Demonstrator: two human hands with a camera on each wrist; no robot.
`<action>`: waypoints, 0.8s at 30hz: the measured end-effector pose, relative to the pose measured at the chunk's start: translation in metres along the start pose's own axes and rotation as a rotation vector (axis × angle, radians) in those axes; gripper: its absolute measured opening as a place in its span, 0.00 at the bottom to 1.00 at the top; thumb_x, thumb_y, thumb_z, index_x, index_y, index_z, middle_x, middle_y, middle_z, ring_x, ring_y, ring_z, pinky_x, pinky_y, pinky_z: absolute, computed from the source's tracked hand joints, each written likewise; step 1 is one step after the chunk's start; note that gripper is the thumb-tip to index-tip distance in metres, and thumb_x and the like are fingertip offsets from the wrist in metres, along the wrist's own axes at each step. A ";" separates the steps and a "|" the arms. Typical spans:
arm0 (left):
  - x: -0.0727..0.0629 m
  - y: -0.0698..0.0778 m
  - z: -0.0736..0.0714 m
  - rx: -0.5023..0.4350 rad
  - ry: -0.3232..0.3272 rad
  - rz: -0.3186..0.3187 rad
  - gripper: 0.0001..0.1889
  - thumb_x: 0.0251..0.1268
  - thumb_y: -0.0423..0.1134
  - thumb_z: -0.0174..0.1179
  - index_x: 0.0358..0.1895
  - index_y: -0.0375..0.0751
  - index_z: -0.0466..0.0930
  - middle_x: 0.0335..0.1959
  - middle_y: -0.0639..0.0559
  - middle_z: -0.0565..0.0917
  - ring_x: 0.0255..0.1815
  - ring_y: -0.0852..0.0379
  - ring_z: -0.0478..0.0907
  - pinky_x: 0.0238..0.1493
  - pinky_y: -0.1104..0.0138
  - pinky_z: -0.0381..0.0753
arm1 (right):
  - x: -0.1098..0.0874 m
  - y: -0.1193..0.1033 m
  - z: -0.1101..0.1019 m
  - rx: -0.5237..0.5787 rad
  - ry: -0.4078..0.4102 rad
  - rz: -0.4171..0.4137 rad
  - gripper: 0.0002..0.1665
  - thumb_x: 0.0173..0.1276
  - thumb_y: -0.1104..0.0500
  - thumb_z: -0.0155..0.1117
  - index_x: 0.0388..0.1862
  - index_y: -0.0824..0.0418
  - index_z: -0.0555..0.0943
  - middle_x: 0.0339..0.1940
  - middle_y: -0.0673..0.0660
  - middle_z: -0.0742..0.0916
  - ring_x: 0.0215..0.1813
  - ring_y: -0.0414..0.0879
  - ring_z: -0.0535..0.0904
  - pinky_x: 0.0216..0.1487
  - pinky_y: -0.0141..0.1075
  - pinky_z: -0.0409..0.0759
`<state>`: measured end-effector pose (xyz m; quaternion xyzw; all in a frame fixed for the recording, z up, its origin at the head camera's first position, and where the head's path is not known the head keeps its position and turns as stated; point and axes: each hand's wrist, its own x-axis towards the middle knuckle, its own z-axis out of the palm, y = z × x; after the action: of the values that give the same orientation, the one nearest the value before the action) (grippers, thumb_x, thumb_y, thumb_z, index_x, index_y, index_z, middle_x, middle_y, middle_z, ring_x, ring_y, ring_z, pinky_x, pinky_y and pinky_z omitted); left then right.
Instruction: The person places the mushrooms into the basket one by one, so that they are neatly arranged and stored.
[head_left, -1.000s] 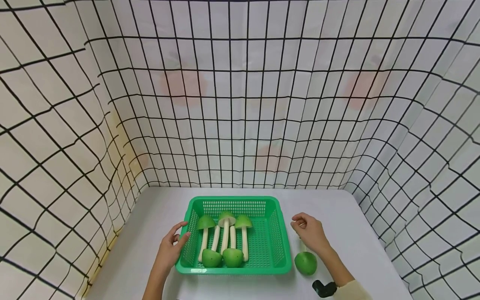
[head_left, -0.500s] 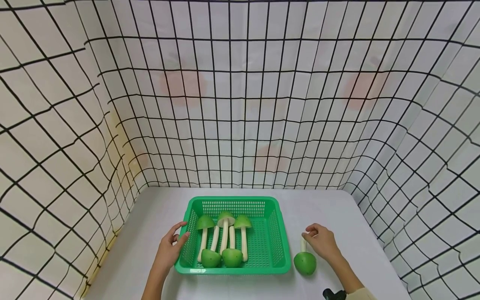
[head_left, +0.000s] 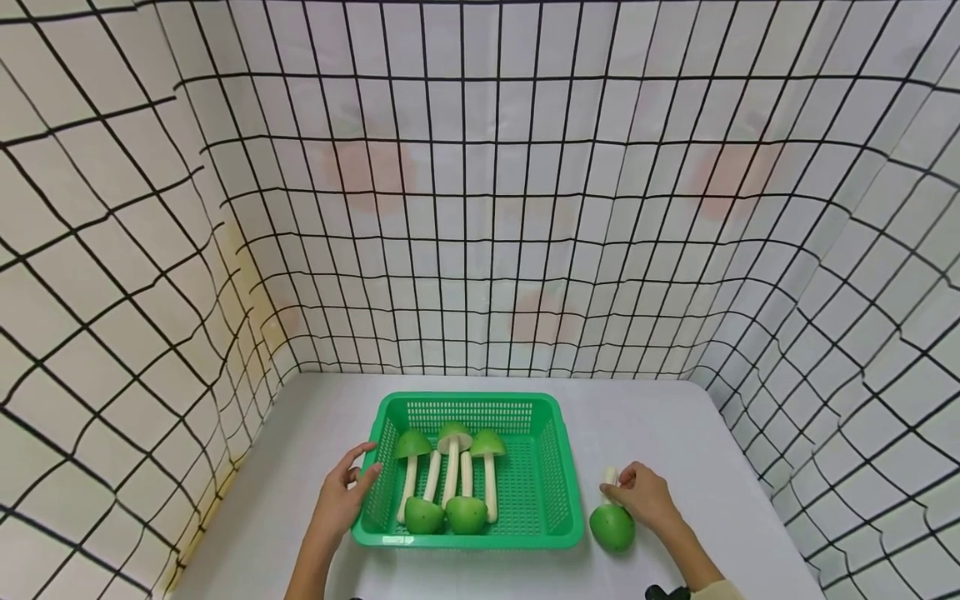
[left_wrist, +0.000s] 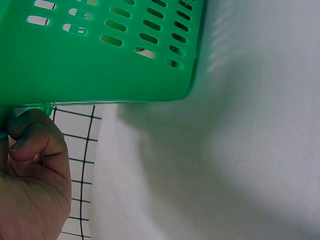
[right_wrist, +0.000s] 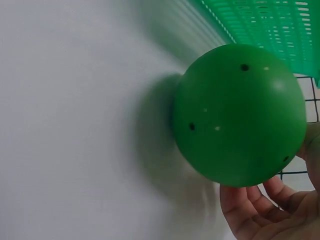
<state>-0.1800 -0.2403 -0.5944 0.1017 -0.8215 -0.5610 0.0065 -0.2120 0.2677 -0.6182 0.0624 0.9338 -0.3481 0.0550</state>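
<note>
A green plastic basket point(head_left: 536, 540) with slotted sides stands on the white table. Several toy mushrooms with green caps and pale stems lie inside it, among them one mushroom point(head_left: 467, 515) with its cap toward me. My left hand point(head_left: 341, 498) holds the basket's left rim by thumb and forefinger, its other fingers bent outside the wall. To the right of the basket, another mushroom point(head_left: 612, 528) lies on the table, stem pointing away from me. My right hand point(head_left: 651, 500) pinches that stem from the right. In the right wrist view the round cap point(right_wrist: 240, 117) hides part of the fingers.
Black grid netting point(head_left: 495, 250) over pale cloth walls rises behind and on both sides of the table point(head_left: 660, 417). A black device point(head_left: 666, 592) sits at the right wrist, by the sleeve.
My right hand has moved down and slightly right, from above the loose mushroom's stem to gripping it. The left hand stays at the basket rim.
</note>
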 end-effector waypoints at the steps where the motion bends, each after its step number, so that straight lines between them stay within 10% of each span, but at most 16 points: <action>1: 0.000 0.001 0.000 -0.004 -0.002 0.004 0.26 0.74 0.50 0.63 0.72 0.55 0.72 0.28 0.52 0.71 0.29 0.58 0.69 0.30 0.66 0.73 | 0.000 0.000 0.000 0.005 -0.008 0.008 0.23 0.64 0.48 0.74 0.38 0.65 0.76 0.32 0.57 0.82 0.35 0.47 0.76 0.34 0.37 0.74; 24: -0.001 0.001 0.001 0.018 0.006 0.003 0.26 0.74 0.52 0.63 0.72 0.56 0.72 0.28 0.51 0.72 0.28 0.59 0.69 0.29 0.67 0.72 | -0.005 0.000 -0.003 0.149 -0.066 0.058 0.28 0.68 0.53 0.71 0.57 0.70 0.77 0.41 0.58 0.89 0.40 0.47 0.83 0.38 0.39 0.80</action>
<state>-0.1790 -0.2384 -0.5936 0.1024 -0.8267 -0.5531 0.0089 -0.2068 0.2690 -0.6155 0.0820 0.9007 -0.4168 0.0908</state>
